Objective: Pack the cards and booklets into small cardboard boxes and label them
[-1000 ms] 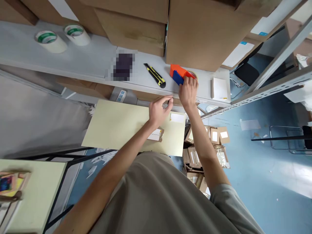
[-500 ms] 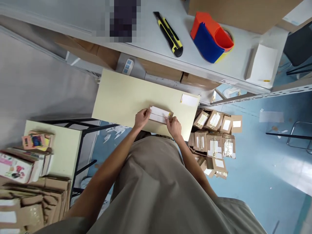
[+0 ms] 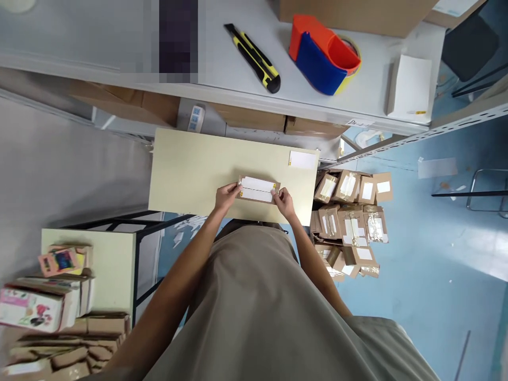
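Fingers of left hand (image 3: 227, 196) and right hand (image 3: 284, 202) pinch opposite ends of a labelled parcel (image 3: 257, 189).

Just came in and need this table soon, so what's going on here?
A person stands at the pale yellow table, holding a small brown cardboard parcel with white labels flat on it, left hand at its left end and right hand at its right end. A yellow-and-black utility knife and an orange-and-blue tape dispenser lie untouched on the grey shelf beyond. A heap of similar brown parcels sits on the blue floor beside the table.
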The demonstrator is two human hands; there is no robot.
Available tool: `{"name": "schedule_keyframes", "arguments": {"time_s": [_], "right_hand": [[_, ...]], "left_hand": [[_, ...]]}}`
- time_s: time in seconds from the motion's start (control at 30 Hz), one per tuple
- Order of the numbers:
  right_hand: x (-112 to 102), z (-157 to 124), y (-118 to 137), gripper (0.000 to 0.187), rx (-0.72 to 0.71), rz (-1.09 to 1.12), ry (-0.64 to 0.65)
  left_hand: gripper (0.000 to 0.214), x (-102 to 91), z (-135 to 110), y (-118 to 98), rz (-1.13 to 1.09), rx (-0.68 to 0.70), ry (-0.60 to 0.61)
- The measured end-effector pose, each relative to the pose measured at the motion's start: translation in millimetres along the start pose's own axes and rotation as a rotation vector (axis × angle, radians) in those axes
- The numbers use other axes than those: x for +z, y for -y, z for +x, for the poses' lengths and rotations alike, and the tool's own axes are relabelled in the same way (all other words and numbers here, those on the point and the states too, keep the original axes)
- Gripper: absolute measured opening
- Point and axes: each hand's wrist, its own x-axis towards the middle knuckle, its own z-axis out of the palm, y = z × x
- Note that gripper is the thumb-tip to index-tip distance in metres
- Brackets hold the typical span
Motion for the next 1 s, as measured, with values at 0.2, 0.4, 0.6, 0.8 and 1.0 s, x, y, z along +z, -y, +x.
{"name": "schedule_keyframes", "arguments": {"time_s": [0.2,0.4,0.6,0.8,1.0], "right_hand": [[-11,-8,8,0.035,0.048,-0.115,-0.017],[-21,-19,37,0.017,-0.007,-0.375,-0.099],[-8,-14,47,0.032,-0.038,-0.406,-0.070],[25,-14,28,0.041,0.051,-0.353,0.052],[42,-25,6,0.042,0.109,-0.200,-0.091]], "left_hand": [[0.022,-7.9,6,-5,0.005,-0.025,0.045],[0.028,-23.8,7,-13,0.178,0.172,0.039],[0.038,-32.8,9,-2,0.098,0.145,0.094],[0.051,-39.5,12,31,0.127,-0.017,0.145],[0.052,-51.9,17,44,0.119,0.094,-0.015]]}}
